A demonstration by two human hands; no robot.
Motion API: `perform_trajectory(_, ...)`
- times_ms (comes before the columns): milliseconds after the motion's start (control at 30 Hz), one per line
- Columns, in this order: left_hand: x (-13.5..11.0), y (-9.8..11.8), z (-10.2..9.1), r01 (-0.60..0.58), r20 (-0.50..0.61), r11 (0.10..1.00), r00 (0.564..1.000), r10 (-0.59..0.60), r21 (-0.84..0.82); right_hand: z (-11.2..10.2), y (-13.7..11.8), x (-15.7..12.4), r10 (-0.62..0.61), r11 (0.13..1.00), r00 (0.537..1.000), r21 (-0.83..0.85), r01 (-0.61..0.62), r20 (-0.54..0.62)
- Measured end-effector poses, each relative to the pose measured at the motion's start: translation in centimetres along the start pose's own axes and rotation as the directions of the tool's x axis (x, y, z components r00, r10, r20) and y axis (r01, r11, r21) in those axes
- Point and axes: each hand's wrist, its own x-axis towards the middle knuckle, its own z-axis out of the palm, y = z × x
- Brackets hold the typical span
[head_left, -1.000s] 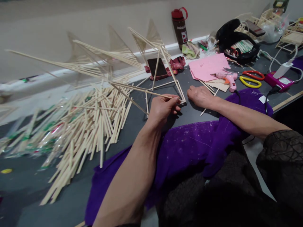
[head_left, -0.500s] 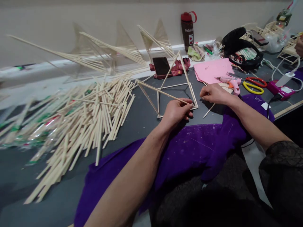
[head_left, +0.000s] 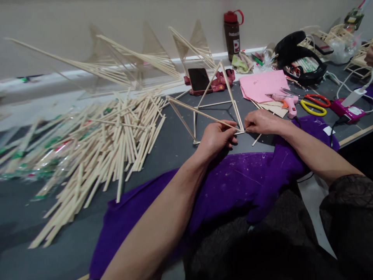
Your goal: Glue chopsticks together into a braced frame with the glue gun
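On the grey table stands a frame of thin wooden sticks (head_left: 216,104), joined at their ends into triangles. My left hand (head_left: 218,135) pinches one slanting stick (head_left: 201,111) of it close to the lower right corner. Against that same corner, from the right, rests my right hand (head_left: 259,121), its thumb and fingers closed together. What they pinch, if anything, is too small to make out. A loose stick (head_left: 256,140) lies under the right hand. Beyond that hand is a pink glue gun (head_left: 287,102) on its side.
A large heap of loose sticks (head_left: 116,136) and plastic wrappers covers the left. Behind are finished twisted stick models (head_left: 140,58), a phone (head_left: 199,80) and a bottle (head_left: 232,37). Scissors (head_left: 313,107), pink sheets (head_left: 264,85) and a magenta power adapter (head_left: 348,111) lie right. Purple cloth (head_left: 233,182) drapes the front edge.
My right hand has moved slightly left, up to the frame's lower right corner. My left hand keeps its pinch on the slanting stick.
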Motion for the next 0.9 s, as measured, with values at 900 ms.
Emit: perform_trajectory(900,1.2,-1.3,-1.7,-0.025,0.005,0.996,1.000,0.026,-0.084,-0.3,2.1,0.6,0.232,0.973,0.924,0.069,-0.222,-0.304)
